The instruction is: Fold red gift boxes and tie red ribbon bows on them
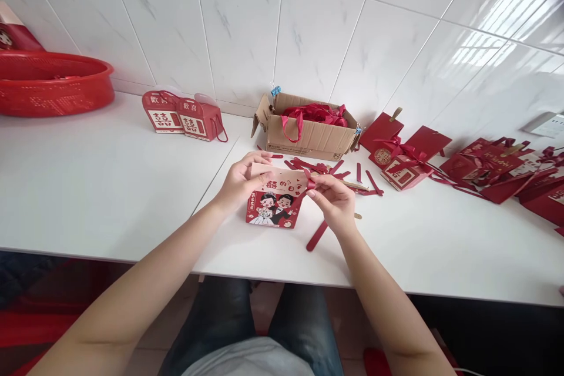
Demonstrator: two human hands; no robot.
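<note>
A small red and pink gift box [274, 211] with a cartoon bride and groom stands upright on the white table before me. My left hand [247, 179] grips its upper left edge, thumb on the front face and fingers behind. At the top right corner, my right hand [333, 197] pinches a dark red ribbon [311, 184] between thumb and fingers. Under that hand a flat red strip [317, 236] lies on the table. More red strips [308, 165] are scattered just behind the box. The far ends of my left fingers are partly hidden by the box.
Behind, a cardboard box [308, 136] holds red ribbons [315, 113]. Two red gift boxes [185, 117] stand to its left, and a red plastic basket [53, 91] is farther left. Several ribboned red boxes [403, 171] line the right side. A tiled wall [247, 23] bounds the back.
</note>
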